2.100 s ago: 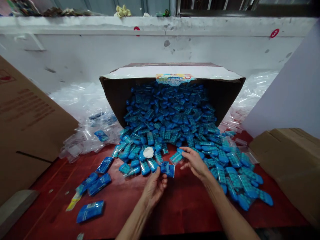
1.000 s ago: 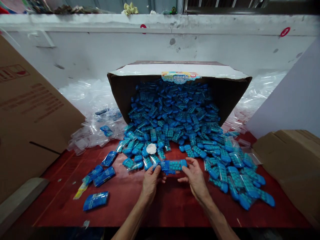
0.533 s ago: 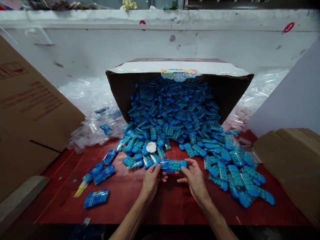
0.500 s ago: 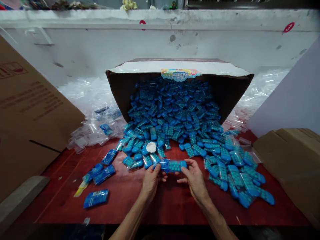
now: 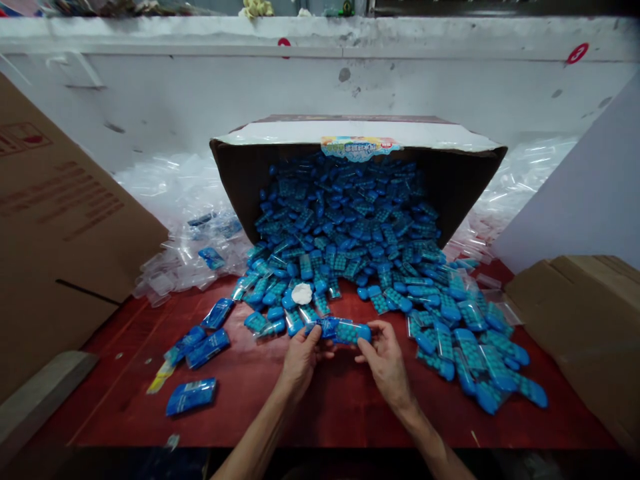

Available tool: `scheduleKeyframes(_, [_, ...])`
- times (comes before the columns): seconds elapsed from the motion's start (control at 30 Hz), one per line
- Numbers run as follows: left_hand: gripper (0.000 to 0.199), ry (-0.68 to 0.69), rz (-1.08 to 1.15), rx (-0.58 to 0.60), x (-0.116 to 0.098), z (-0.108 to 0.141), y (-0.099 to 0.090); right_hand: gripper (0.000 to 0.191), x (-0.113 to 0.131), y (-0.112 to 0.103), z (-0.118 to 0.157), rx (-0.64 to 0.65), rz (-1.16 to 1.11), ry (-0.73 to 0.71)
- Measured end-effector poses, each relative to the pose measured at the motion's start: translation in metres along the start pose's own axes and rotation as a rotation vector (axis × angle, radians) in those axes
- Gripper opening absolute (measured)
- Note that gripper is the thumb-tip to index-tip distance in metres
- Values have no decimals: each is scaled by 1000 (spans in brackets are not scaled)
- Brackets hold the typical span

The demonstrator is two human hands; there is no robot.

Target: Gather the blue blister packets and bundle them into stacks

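Note:
Between my two hands, just in front of the heap, lies a clear pack of teal balls with a blue cap [image 5: 353, 331], held level. Its left end has a dark blue printed wrapper [image 5: 327, 327]. My left hand [image 5: 300, 357] pinches the wrapper end between thumb and fingers. At the capped right end, my right hand [image 5: 387, 357] grips with thumb in front and fingers behind. Many similar blue-capped packs [image 5: 350, 227] spill from a tipped carton [image 5: 475, 167] toward my hands. A white round piece [image 5: 302, 293] rests on the packs.
On the red table [image 5: 300, 427], several blue printed packets [image 5: 191, 396] and a yellow strip [image 5: 160, 378] lie at the left. Clear plastic sleeves [image 5: 175, 253] are piled beside the carton. Cardboard boxes [image 5: 65, 233] stand at both sides, with a white panel [image 5: 585, 180] at the right.
My right thumb has slid slightly left along the held pack. The pack's right end sits slightly lower; both hands still hold it.

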State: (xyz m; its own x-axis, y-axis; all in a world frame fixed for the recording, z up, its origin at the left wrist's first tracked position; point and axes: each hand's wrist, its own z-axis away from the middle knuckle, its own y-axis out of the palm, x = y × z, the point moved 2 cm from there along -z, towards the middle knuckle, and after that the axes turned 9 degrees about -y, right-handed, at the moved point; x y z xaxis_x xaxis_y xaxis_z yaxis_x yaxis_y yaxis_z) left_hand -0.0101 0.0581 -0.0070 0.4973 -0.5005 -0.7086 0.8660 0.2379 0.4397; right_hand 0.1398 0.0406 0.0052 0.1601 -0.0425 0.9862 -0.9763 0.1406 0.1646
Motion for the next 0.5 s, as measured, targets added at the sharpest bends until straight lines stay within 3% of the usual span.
scheduleKeyframes(0.2, [25, -2, 26, 32, -3, 3, 3, 39, 2, 0, -4, 39, -217, 149])
scheduleKeyframes(0.37, [20, -48, 51, 115, -3, 6, 5, 38, 1, 0, -4, 41, -197, 119])
scheduleKeyframes(0.5, [22, -50, 39, 111, 0, 6, 6, 38, -2, 1, -3, 45, -182, 105])
